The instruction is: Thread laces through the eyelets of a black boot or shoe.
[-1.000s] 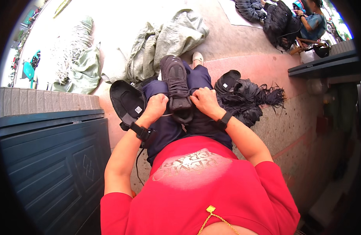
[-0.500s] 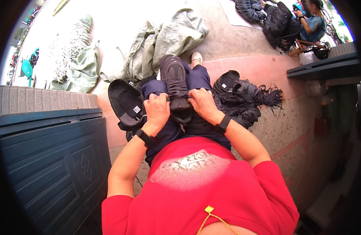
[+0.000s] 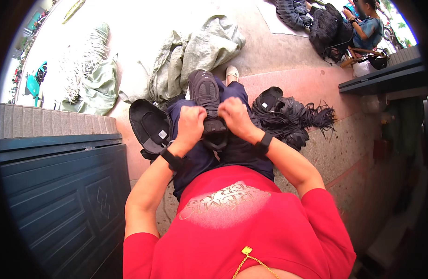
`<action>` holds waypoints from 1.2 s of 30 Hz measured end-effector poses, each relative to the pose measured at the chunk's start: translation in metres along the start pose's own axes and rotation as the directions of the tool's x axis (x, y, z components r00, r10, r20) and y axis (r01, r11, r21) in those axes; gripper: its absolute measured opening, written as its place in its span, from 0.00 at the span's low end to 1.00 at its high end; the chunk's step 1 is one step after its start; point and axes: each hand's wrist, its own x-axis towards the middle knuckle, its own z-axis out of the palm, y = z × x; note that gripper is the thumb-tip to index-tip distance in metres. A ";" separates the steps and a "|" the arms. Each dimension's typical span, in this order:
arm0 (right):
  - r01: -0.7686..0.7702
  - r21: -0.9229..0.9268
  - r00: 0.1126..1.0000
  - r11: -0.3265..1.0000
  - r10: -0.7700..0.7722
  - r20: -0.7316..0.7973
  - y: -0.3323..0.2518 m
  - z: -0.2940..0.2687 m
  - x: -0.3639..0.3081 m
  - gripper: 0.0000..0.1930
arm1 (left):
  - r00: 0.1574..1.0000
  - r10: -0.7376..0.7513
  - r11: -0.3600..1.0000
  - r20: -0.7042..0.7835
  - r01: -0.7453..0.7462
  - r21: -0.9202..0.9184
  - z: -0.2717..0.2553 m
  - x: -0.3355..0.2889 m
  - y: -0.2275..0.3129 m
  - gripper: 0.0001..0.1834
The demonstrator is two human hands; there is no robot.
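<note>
A black sneaker (image 3: 205, 89) rests across my thighs, its toe pointing away from me and crossed by dark laces. On its left side, my left hand (image 3: 191, 122) is closed in a pinch at the lacing. My right hand (image 3: 235, 116), slightly blurred, pinches on the opposite side. Each seems to grip an end of the shoelace, though the strand itself is mostly covered by the fingers. Left of my leg lies another black shoe (image 3: 142, 118), its opening showing a dark insole with a small white label. A heap of loose black laces (image 3: 281, 123) lies by my right leg.
Grey-green woven sacks (image 3: 214, 42) lie ahead, and white strands (image 3: 94, 44) spill over another sack at far left. Blue panelled doors (image 3: 60, 200) flank me. A person (image 3: 369, 30) sits at the far right beside dark bundles (image 3: 328, 30).
Both hands have shifted slightly up along the lacing, away from me, and their knuckles have turned inward. The sneaker stays on my lap.
</note>
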 end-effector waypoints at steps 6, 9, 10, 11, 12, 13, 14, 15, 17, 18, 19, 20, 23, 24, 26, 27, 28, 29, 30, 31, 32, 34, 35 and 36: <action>-0.327 0.227 0.943 0.917 0.300 0.146 -0.002 -0.030 0.071 0.10 | 0.832 -0.488 0.676 0.264 0.552 -0.488 -0.008 0.063 -0.012 0.09; -0.284 0.314 0.952 0.906 0.306 -0.021 0.031 -0.052 0.056 0.09 | 0.874 -0.486 0.848 0.027 0.479 -0.229 -0.023 0.050 -0.059 0.10; -0.251 0.349 0.964 0.903 0.267 0.003 0.038 -0.064 0.042 0.07 | 0.871 -0.487 0.868 -0.063 0.475 -0.145 -0.031 0.038 -0.081 0.11; -0.336 0.328 0.942 0.883 0.309 0.134 0.039 -0.073 0.028 0.06 | 0.853 -0.509 0.861 -0.113 0.507 -0.049 -0.039 0.015 -0.114 0.12; -0.416 0.296 0.901 0.860 0.346 0.261 0.039 -0.079 0.014 0.05 | 0.835 -0.524 0.842 -0.166 0.537 0.046 -0.044 -0.013 -0.148 0.15; -0.340 0.263 0.925 0.903 0.271 0.266 0.040 -0.080 -0.003 0.05 | 0.790 -0.571 0.783 -0.224 0.606 0.139 -0.048 -0.041 -0.175 0.16; -0.256 0.234 0.943 0.938 0.189 0.274 0.040 -0.077 -0.020 0.05 | 0.740 -0.607 0.707 -0.290 0.669 0.228 -0.052 -0.069 -0.193 0.18; -0.261 0.173 0.932 0.950 0.200 0.303 0.037 -0.074 -0.035 0.05 | 0.697 -0.648 0.613 -0.308 0.717 0.334 -0.053 -0.090 -0.199 0.19; -0.222 0.114 0.928 0.968 0.174 0.329 0.027 -0.065 -0.055 0.05 | 0.575 -0.794 0.504 -0.196 0.803 0.318 -0.057 -0.118 -0.211 0.21; -0.212 0.100 0.918 0.972 0.163 0.361 0.023 -0.060 -0.060 0.05 | 0.572 -0.797 0.500 -0.192 0.805 0.320 -0.054 -0.127 -0.215 0.21; -0.193 0.098 0.914 0.976 0.142 0.380 0.019 -0.056 -0.064 0.05 | 0.629 -0.751 0.570 -0.201 0.771 0.285 -0.051 -0.136 -0.218 0.22; -0.202 0.092 0.911 0.975 0.152 0.384 0.014 -0.054 -0.065 0.05 | 0.686 -0.698 0.642 -0.205 0.727 0.246 -0.047 -0.134 -0.211 0.22; -0.059 -0.019 0.895 0.998 0.061 0.441 0.004 -0.049 -0.067 0.08 | 0.721 -0.651 0.642 -0.237 0.690 0.333 -0.048 -0.120 -0.198 0.23; -0.057 -0.018 0.895 0.998 0.059 0.442 0.002 -0.049 -0.067 0.08 | 0.689 -0.690 0.598 -0.221 0.715 0.363 -0.051 -0.118 -0.195 0.24; 0.103 -0.149 0.884 0.983 -0.022 0.466 -0.001 -0.049 -0.067 0.06 | 0.754 -0.609 0.643 -0.248 0.652 0.403 -0.051 -0.122 -0.197 0.22; 0.106 -0.148 0.883 0.983 -0.025 0.468 -0.002 -0.048 -0.066 0.06 | 0.812 -0.519 0.680 -0.269 0.582 0.446 -0.052 -0.124 -0.198 0.22; 0.158 -0.159 0.880 0.975 -0.066 0.470 -0.002 -0.046 -0.065 0.06 | 0.810 -0.520 0.678 -0.272 0.585 0.445 -0.054 -0.128 -0.197 0.22; 0.204 -0.175 0.876 0.963 -0.100 0.472 0.000 -0.045 -0.067 0.07 | 0.609 -0.776 0.581 -0.162 0.791 0.190 -0.057 -0.121 -0.182 0.20; 0.202 -0.180 0.877 0.963 -0.096 0.471 0.002 -0.045 -0.069 0.07 | 0.370 -0.928 0.369 0.030 0.929 -0.038 -0.060 -0.119 -0.173 0.18; 0.207 -0.195 0.888 0.959 -0.101 0.448 0.003 -0.045 -0.073 0.06 | 0.375 -0.927 0.374 0.032 0.927 -0.040 -0.053 -0.127 -0.177 0.18; 0.227 -0.198 0.896 0.954 -0.125 0.425 0.001 -0.044 -0.073 0.05 | 0.360 -0.929 0.345 0.082 0.926 -0.150 -0.049 -0.146 -0.182 0.16; 0.261 -0.222 0.890 0.940 -0.145 0.433 -0.003 -0.051 -0.073 0.04 | 0.353 -0.924 0.295 0.145 0.902 -0.316 -0.042 -0.156 -0.172 0.14; 0.288 -0.242 0.882 0.926 -0.159 0.443 -0.005 -0.053 -0.074 0.04 | 0.298 -0.947 0.252 0.120 0.920 -0.301 -0.041 -0.153 -0.159 0.14; 0.293 -0.244 0.884 0.924 -0.165 0.438 -0.004 -0.053 -0.075 0.04 | 0.243 -0.966 0.207 0.092 0.935 -0.289 -0.042 -0.150 -0.152 0.14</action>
